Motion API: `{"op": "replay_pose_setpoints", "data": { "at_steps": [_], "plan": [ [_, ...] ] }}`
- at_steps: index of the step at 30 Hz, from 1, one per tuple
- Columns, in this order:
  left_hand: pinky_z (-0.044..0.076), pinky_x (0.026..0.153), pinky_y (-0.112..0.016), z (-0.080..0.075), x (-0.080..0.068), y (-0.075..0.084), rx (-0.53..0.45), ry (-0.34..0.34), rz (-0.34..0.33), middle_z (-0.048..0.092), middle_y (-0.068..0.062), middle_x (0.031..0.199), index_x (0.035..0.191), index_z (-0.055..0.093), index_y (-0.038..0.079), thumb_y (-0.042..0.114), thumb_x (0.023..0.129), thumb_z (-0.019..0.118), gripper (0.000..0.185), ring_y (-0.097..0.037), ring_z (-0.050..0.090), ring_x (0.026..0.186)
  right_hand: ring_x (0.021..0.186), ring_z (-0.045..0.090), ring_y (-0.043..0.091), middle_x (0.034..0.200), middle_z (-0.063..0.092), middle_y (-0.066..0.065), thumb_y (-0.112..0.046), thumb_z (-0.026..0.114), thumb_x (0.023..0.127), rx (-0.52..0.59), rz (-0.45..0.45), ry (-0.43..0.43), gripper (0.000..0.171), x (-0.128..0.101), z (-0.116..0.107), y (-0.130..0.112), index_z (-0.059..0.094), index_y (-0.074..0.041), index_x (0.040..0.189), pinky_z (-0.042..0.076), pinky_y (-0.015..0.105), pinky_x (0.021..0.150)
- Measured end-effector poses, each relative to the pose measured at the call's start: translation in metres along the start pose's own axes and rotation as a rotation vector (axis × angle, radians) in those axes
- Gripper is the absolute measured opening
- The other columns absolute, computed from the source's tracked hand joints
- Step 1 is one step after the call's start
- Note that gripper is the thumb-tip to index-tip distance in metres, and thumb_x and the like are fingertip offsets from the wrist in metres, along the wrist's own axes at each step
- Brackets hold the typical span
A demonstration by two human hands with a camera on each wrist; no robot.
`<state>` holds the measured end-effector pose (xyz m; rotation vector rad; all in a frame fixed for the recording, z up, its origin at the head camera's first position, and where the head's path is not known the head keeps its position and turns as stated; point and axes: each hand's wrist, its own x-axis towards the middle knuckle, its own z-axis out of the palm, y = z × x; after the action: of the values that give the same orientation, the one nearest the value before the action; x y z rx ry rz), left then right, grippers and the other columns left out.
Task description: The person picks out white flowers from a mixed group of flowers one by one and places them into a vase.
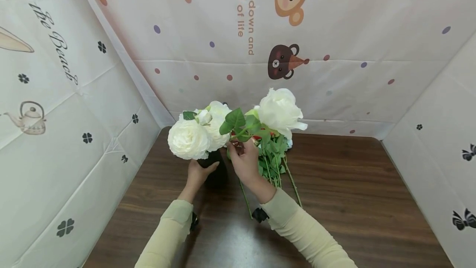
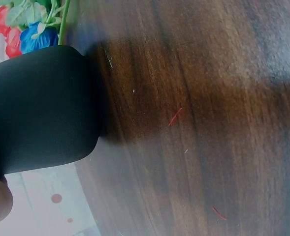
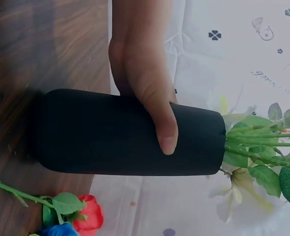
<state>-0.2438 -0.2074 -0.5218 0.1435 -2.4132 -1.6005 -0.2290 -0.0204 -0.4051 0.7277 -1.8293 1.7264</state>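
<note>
A tall black vase (image 3: 120, 132) stands upright on the table. My left hand (image 1: 198, 177) grips its side, the thumb lying across the front in the right wrist view. Several green stems (image 3: 258, 137) go into its mouth. Full white flowers (image 1: 189, 139) lean out over the left hand. My right hand (image 1: 246, 162) is just right of the vase's mouth, its fingers curled at the leafy stem of a large white flower (image 1: 281, 111) that leans right; leaves partly hide the fingertips.
Behind the right hand, leafy green stems (image 1: 273, 160) lie on the brown wooden table (image 1: 334, 177). Among them are a red flower (image 3: 89, 215) and a blue flower (image 2: 39, 38). Small red scraps (image 2: 176, 116) lie near the vase. Printed white cloth (image 1: 334, 90) encloses the back and sides.
</note>
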Motion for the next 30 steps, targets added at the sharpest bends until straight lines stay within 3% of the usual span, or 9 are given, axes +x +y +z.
{"op": "replay_pose_setpoints", "data": {
  "at_steps": [7, 12, 13, 15, 19, 23, 26, 28, 30],
  "plan": [
    [0.035, 0.123, -0.059, 0.001, 0.000, -0.001, 0.022, -0.006, -0.013, 0.043, -0.024, 0.158, 0.155, 0.036, 0.000, 0.016, 0.087, 0.082, 0.083, -0.041, 0.040, 0.149, 0.072, 0.069, 0.036, 0.102, 0.064, 0.029, 0.008, 0.064, 0.095, -0.030, -0.044, 0.009, 0.022, 0.003, -0.001, 0.001, 0.062, 0.010, 0.116, 0.058, 0.028, 0.061],
    [0.033, 0.123, -0.060, 0.001, 0.000, -0.003, 0.018, 0.017, 0.068, 0.037, -0.023, 0.160, 0.157, 0.029, 0.000, 0.011, 0.086, 0.082, 0.089, -0.041, 0.036, 0.150, 0.075, 0.070, 0.033, 0.096, 0.066, 0.025, 0.006, 0.063, 0.097, -0.111, -0.033, -0.045, 0.014, 0.004, 0.004, 0.004, 0.064, 0.007, 0.111, 0.057, 0.029, 0.062],
    [0.032, 0.123, -0.060, 0.001, 0.000, -0.003, 0.010, 0.022, 0.098, 0.035, -0.022, 0.161, 0.157, 0.028, 0.001, 0.009, 0.086, 0.082, 0.090, -0.040, 0.035, 0.151, 0.071, 0.068, 0.029, 0.094, 0.065, 0.023, 0.005, 0.061, 0.098, -0.129, -0.020, -0.067, 0.016, 0.004, 0.006, 0.006, 0.064, 0.006, 0.113, 0.055, 0.027, 0.061],
    [0.031, 0.124, -0.059, 0.002, 0.001, -0.005, 0.000, 0.028, 0.161, 0.033, -0.020, 0.162, 0.158, 0.025, 0.002, 0.007, 0.085, 0.082, 0.093, -0.039, 0.033, 0.151, 0.059, 0.055, 0.020, 0.079, 0.059, 0.018, 0.004, 0.058, 0.100, -0.163, 0.022, -0.127, 0.005, 0.003, 0.009, 0.011, 0.061, 0.006, 0.103, 0.045, 0.024, 0.059],
    [0.030, 0.124, -0.060, 0.002, 0.002, -0.006, 0.003, 0.030, 0.264, 0.031, -0.018, 0.163, 0.159, 0.025, 0.004, 0.006, 0.084, 0.083, 0.095, -0.037, 0.030, 0.152, 0.050, 0.027, 0.005, 0.059, 0.038, 0.001, -0.001, 0.054, 0.102, -0.199, 0.122, -0.224, 0.010, -0.001, 0.019, 0.025, 0.063, 0.004, 0.101, 0.029, 0.021, 0.056],
    [0.031, 0.123, -0.062, 0.002, 0.000, -0.006, 0.018, 0.012, 0.288, 0.031, -0.020, 0.163, 0.159, 0.025, 0.003, 0.004, 0.084, 0.083, 0.094, -0.040, 0.030, 0.152, 0.050, 0.022, 0.002, 0.056, 0.027, -0.007, -0.006, 0.058, 0.101, -0.230, 0.161, -0.267, 0.014, -0.006, 0.026, 0.038, 0.070, 0.001, 0.100, 0.025, 0.020, 0.055],
    [0.031, 0.122, -0.062, 0.002, -0.002, -0.006, 0.030, 0.004, 0.276, 0.033, -0.022, 0.162, 0.158, 0.026, 0.001, 0.003, 0.085, 0.082, 0.092, -0.040, 0.031, 0.151, 0.052, 0.025, -0.001, 0.057, 0.036, -0.004, -0.005, 0.063, 0.099, -0.235, 0.151, -0.263, 0.012, -0.010, 0.030, 0.045, 0.070, 0.003, 0.105, 0.027, 0.018, 0.055],
    [0.031, 0.122, -0.062, 0.001, -0.002, -0.005, 0.038, 0.005, 0.267, 0.033, -0.023, 0.161, 0.157, 0.026, 0.000, 0.003, 0.085, 0.081, 0.091, -0.041, 0.032, 0.151, 0.050, 0.023, 0.000, 0.057, 0.037, 0.000, -0.005, 0.063, 0.099, -0.216, 0.148, -0.247, 0.009, -0.012, 0.033, 0.049, 0.068, 0.002, 0.097, 0.026, 0.019, 0.053],
    [0.031, 0.122, -0.064, 0.000, -0.002, -0.004, 0.041, 0.007, 0.250, 0.033, -0.023, 0.161, 0.157, 0.027, -0.001, 0.003, 0.085, 0.081, 0.090, -0.043, 0.032, 0.150, 0.057, 0.033, 0.001, 0.071, 0.058, 0.008, -0.006, 0.065, 0.098, -0.208, 0.120, -0.217, 0.013, -0.013, 0.035, 0.052, 0.069, 0.001, 0.108, 0.033, 0.020, 0.060]
  ]
}}
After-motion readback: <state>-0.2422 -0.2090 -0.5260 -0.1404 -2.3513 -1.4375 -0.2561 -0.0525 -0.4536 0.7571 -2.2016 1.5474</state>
